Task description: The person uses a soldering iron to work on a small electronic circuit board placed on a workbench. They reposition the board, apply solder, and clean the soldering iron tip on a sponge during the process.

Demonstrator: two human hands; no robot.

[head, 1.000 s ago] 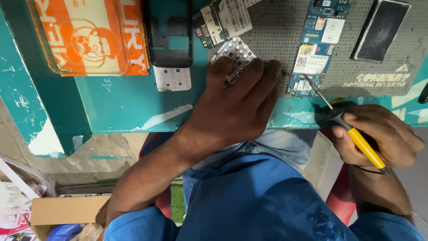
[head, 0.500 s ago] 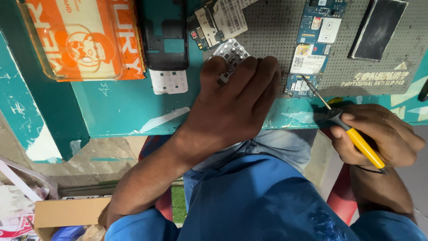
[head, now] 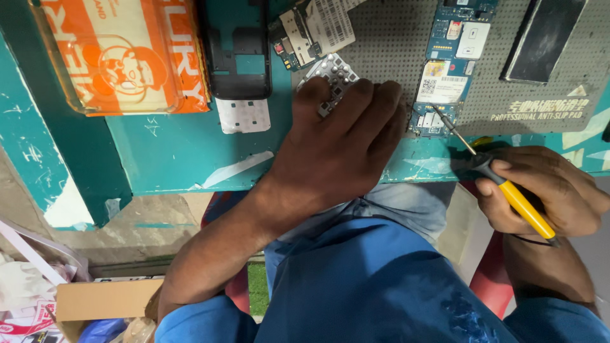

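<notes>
Two hands work at the near edge of a teal bench [head: 184, 159]. At the bench's far left corner stands a clear plastic box [head: 124, 54] holding an orange printed packet; what else is in it cannot be told. Beside it lies a black phone frame [head: 238, 47], with a white keypad sheet [head: 243, 115] just below. A grey perforated mat [head: 394, 38] covers the far right of the bench and carries two circuit boards: one with a white label [head: 314, 28] near the mat's left edge, and a blue board [head: 450, 63] towards the middle. A black panel [head: 543, 38] lies at the far right.

The left hand [head: 337, 149] rests palm down at the mat's near left corner, fingers [head: 365, 105] loosely spread and lying on a silvery metal keypad plate [head: 332, 75], pressing rather than gripping it. The right hand [head: 546, 190] is curled tightly around a yellow-handled screwdriver [head: 508, 190]; its thin tip touches the blue board's near end.
</notes>
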